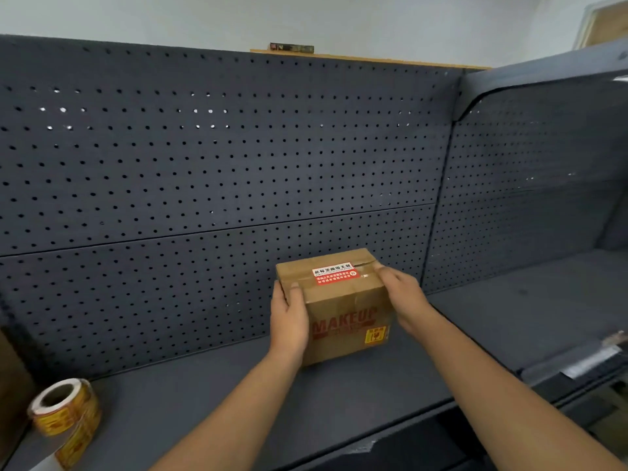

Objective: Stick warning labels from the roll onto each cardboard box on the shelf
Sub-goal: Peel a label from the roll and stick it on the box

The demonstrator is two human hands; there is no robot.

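Observation:
A small cardboard box printed MAKEUP stands on the dark shelf near the pegboard back. A red and white sticker lies on its top and a yellow warning label sits on the lower right of its front face. My left hand grips the box's left side, thumb on the top edge. My right hand grips its right side, fingertips on the top. The roll of yellow labels lies at the shelf's front left, with a strip hanging loose from it.
A dark pegboard backs the shelf. A second shelf bay adjoins on the right, past a vertical post. The edge of a brown carton shows at the far left, beside the roll.

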